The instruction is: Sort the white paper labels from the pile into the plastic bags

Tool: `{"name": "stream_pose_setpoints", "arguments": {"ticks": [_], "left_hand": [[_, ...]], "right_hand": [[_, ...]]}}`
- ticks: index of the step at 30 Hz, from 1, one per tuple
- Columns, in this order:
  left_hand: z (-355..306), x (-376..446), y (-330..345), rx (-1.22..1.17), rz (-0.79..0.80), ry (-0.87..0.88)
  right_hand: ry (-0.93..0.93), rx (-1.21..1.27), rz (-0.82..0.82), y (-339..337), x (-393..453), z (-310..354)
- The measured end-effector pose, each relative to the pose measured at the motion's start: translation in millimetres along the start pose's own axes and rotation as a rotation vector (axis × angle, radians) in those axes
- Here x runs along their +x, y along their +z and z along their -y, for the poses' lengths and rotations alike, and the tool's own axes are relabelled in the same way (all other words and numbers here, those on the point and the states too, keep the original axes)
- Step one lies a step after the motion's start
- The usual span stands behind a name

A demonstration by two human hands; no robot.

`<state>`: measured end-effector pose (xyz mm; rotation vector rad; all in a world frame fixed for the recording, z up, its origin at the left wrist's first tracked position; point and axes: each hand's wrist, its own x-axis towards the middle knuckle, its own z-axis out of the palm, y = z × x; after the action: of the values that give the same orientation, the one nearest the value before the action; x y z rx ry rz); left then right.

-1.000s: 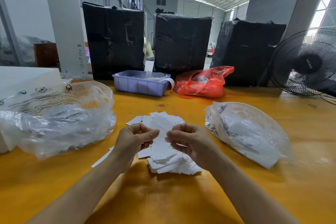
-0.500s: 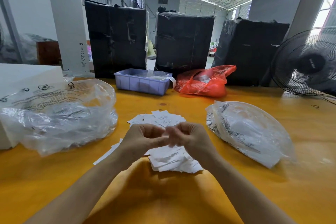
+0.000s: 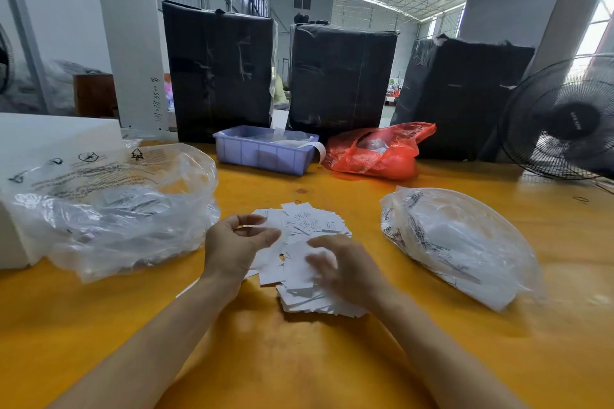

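Note:
A loose pile of white paper labels [image 3: 310, 297] lies on the yellow table [image 3: 299, 359] in front of me. My left hand [image 3: 234, 244] hovers over the pile's left side, its thumb and curled fingers pinching one label [image 3: 265, 225]. My right hand [image 3: 342, 264] is blurred by motion and low over the pile; its thumb and fingers close round another label [image 3: 297, 262]. A crumpled clear plastic bag [image 3: 116, 212] with labels inside sits to the left. A second clear bag [image 3: 458, 242] holding labels lies to the right.
A white foam block [image 3: 50, 136] stands behind the left bag. Along the back edge are a blue plastic tray [image 3: 262, 154], a red plastic bag [image 3: 375, 154] and three black-wrapped parcels [image 3: 219, 73]. A black fan [image 3: 564, 123] stands at the far right.
My hands were pressed together above the pile and have come apart. The left one moved left with a label; the right one dropped onto the pile.

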<state>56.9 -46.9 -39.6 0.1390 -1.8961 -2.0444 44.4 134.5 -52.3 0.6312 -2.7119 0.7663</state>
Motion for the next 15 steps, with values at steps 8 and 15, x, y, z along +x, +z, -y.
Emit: {"name": "stream_pose_setpoints", "arguments": {"ticks": [8,15], "left_hand": [[0.1,3.1,-3.5,-0.081,-0.011,-0.014],[2.4,3.8,-1.4,-0.125,0.088,-0.080]], "right_hand": [[-0.114,0.021,0.220,-7.3,-10.3,19.6],[0.052,0.364,0.367,-30.2,-11.6,7.0]]}}
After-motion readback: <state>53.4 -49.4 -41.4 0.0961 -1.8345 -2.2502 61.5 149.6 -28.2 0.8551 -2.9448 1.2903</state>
